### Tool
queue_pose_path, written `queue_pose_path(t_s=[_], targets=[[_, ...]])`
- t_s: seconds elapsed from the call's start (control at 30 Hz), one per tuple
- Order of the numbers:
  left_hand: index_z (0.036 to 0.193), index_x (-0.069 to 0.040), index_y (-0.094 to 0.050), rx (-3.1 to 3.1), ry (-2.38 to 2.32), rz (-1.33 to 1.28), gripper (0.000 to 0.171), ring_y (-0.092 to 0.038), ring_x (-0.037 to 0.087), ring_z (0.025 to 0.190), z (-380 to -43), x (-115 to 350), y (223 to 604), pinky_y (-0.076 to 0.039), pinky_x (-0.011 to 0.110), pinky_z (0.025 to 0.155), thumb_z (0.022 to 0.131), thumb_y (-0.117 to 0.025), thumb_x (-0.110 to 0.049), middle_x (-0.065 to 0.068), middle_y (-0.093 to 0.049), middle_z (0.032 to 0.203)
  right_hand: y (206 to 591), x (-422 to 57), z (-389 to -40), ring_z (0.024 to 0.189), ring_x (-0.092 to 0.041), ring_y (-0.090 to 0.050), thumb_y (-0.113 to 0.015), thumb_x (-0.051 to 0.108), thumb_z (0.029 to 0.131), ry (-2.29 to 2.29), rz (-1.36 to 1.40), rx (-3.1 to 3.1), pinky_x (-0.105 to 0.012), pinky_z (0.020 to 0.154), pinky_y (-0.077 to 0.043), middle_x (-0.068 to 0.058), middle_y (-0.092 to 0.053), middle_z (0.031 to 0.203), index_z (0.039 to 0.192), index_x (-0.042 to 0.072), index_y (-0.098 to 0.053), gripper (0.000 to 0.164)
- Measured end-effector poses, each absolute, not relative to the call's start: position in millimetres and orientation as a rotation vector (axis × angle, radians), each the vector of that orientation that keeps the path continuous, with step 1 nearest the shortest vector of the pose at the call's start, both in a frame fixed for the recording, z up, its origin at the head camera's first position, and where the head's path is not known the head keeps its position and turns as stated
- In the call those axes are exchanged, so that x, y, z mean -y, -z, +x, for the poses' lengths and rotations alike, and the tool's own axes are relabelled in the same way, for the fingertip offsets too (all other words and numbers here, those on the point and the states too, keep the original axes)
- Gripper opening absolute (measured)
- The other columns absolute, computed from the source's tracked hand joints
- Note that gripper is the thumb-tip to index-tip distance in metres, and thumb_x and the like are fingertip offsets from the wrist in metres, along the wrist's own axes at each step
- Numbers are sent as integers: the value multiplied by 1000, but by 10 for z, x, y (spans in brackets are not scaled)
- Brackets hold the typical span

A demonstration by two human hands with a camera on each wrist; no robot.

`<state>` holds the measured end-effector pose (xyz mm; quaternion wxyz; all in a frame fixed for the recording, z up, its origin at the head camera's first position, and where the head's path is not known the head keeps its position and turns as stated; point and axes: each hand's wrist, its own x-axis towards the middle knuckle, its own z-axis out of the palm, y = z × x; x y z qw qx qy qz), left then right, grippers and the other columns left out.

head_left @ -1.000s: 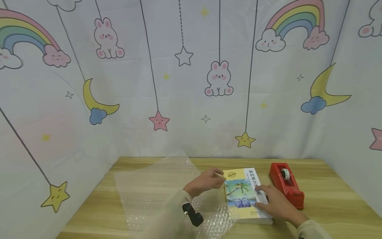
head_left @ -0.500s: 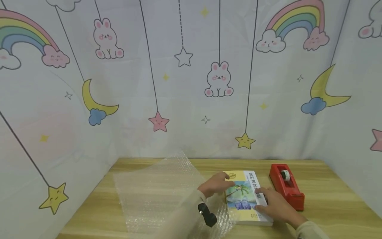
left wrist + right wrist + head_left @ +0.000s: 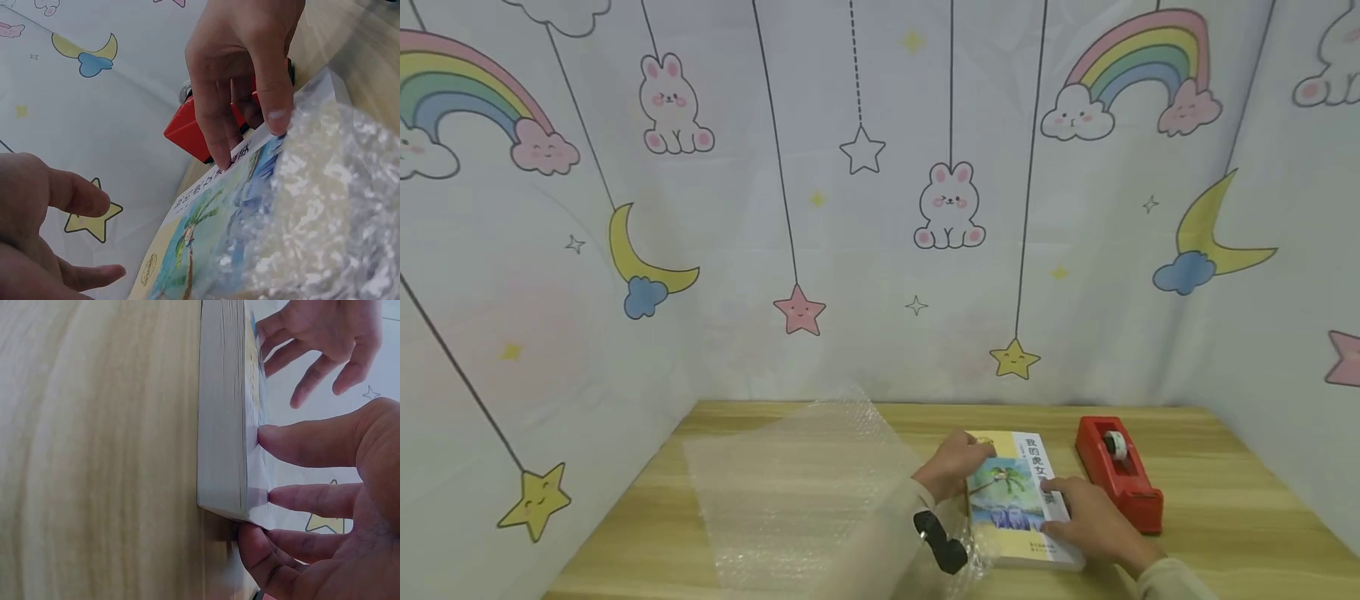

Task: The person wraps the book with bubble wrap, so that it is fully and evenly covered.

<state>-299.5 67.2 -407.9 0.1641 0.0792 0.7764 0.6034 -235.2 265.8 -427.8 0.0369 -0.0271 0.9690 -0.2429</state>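
Observation:
A thick paperback book (image 3: 1009, 500) with a yellow and white cover and a palm-tree picture lies on the wooden table. My right hand (image 3: 1093, 518) holds its right side. Seen from the right wrist, the thumb (image 3: 294, 444) and one finger rest on the cover while other fingers bend at the book's edge. Over the upper left of the cover is my left hand (image 3: 953, 462), its thumb and fingers spread apart in the left wrist view with nothing between them. Clear bubble wrap (image 3: 782, 483) spreads left of the book; in the left wrist view it overlaps the lower cover.
Right behind the right hand stands a red tape dispenser (image 3: 1123, 479) with a small roll in it. The wooden table (image 3: 1232, 500) ends at a white curtain (image 3: 865, 350) printed with rabbits, stars and rainbows, which also runs along both sides.
My left hand has moved right, from the book's left edge to over its cover, and its sleeve covers more of the bubble wrap. The right hand stays on the book.

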Motion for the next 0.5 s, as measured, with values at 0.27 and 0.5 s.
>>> queue_pose_path(t_s=[0.27, 0.5], targets=[[114, -3, -62, -2237, -1730, 243, 26, -55, 35, 123, -3022, -678, 4095, -47, 56, 103, 94, -62, -19, 17, -58, 130, 4316, -2629, -2384, 119, -42, -59, -84, 26, 79, 741, -58, -2985, -62, 100, -47, -23, -65, 126, 126, -2, -65, 58], [126, -7, -60, -2228, -1691, 331, 31, -56, 15, 69, -3050, -717, 4049, -46, 30, 61, 96, -60, -16, 10, -64, 115, 4276, -2668, -2407, 116, -36, -60, -81, 23, 81, 768, -22, -2960, -62, 100, -47, -25, -64, 127, 127, -4, -64, 57]])
